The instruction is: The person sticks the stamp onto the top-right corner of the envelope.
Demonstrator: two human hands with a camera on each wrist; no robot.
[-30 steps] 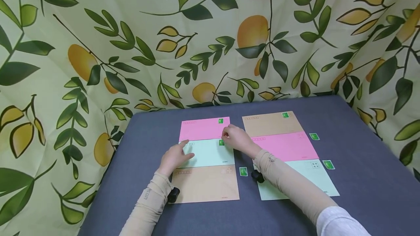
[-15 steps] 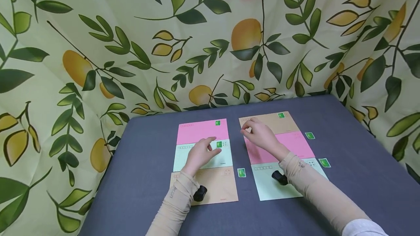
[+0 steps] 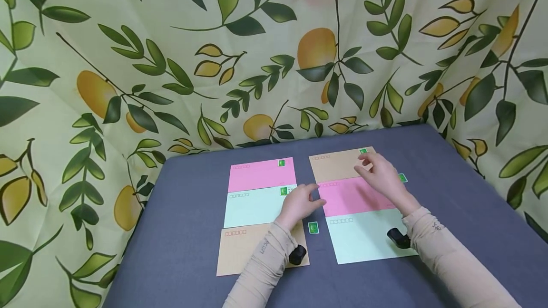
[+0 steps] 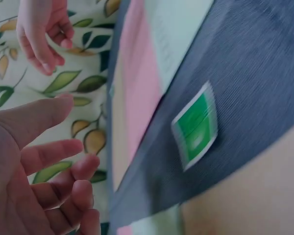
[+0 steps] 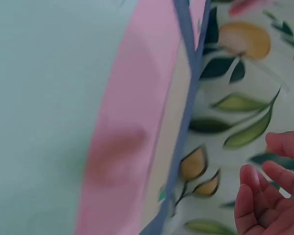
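Note:
My left hand (image 3: 299,205) hovers over the right side of the left column of envelopes, its fingers relaxed and holding nothing. Under it lie a mint envelope (image 3: 250,209) with a green stamp (image 3: 284,191) and a tan envelope (image 3: 235,251). A loose green stamp (image 4: 196,126) sits on the cloth close by in the left wrist view. My right hand (image 3: 381,175), also holding nothing, is above the right column, near the tan envelope (image 3: 331,165) and over the pink envelope (image 3: 342,199). Its loosely bent fingers show in the right wrist view.
A pink envelope (image 3: 252,175) with a stamp (image 3: 281,163) tops the left column. A mint envelope (image 3: 359,239) ends the right one, partly under my right forearm. Another loose stamp (image 3: 403,178) lies beyond my right hand. Patterned fabric (image 3: 257,75) hangs behind the blue-grey table (image 3: 188,203).
Both hands have moved right: the left from the left column's far side to its right edge, the right from the left column's stamps to above the right column. The right fingers have loosened.

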